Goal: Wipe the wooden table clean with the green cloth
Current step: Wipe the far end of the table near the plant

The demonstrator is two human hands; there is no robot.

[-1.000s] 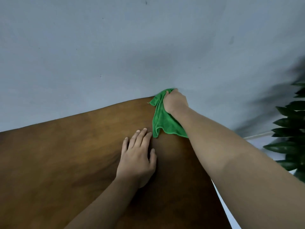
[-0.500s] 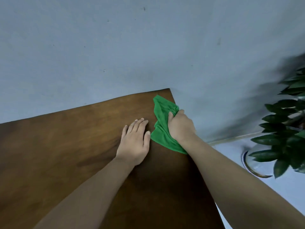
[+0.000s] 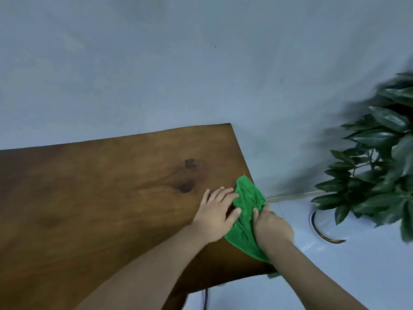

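Observation:
The wooden table (image 3: 93,198) fills the left and middle of the view, dark brown with knot marks near its centre. A green cloth (image 3: 245,211) lies along the table's right edge, bunched and partly hanging over it. My right hand (image 3: 271,227) grips the cloth near that edge, pressing it on the wood. My left hand (image 3: 215,214) rests flat on the table just left of the cloth, fingers spread, its fingertips touching the cloth's fold.
A pale blue-grey wall (image 3: 201,63) stands right behind the table. A leafy green plant (image 3: 377,171) in a white pot (image 3: 321,227) stands on the light floor to the right of the table. A dark cable (image 3: 205,298) hangs under the table's near corner.
My right hand has dragged the cloth from the table's far right corner back along the right edge toward me. The left hand stayed beside it, flat on the wood.

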